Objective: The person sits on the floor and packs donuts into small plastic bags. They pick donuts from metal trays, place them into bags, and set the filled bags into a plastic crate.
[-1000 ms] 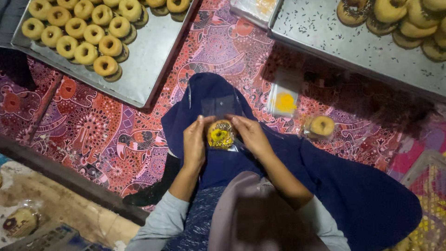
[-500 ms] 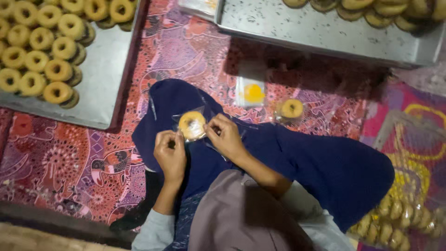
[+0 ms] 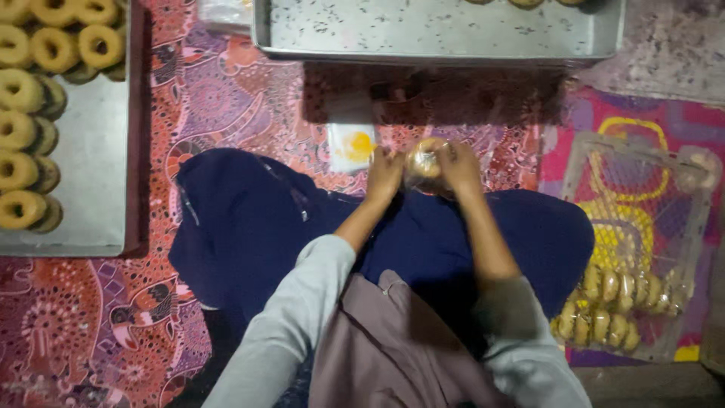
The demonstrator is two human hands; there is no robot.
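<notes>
Both of my hands meet in front of my lap on a round golden doughnut in a clear plastic wrapper (image 3: pixel 425 161). My left hand (image 3: pixel 384 174) grips the wrapper's left side and my right hand (image 3: pixel 458 166) grips its right side. The wrapped doughnut sits just above the edge of my dark blue skirt (image 3: pixel 249 227), over the red patterned cloth (image 3: pixel 204 98). A small clear packet with a yellow blob (image 3: pixel 352 146) lies just left of my left hand.
A metal tray (image 3: pixel 83 189) at the left carries several ring doughnuts (image 3: pixel 19 91). A second metal tray (image 3: pixel 438 34) lies at the top. At the right, a wire basket (image 3: pixel 634 249) holds several bagged doughnuts (image 3: pixel 612 306).
My hands have shifted from the doughnut on my lap to the wrapped doughnut farther right on the cloth, and my view has swung to the right.
</notes>
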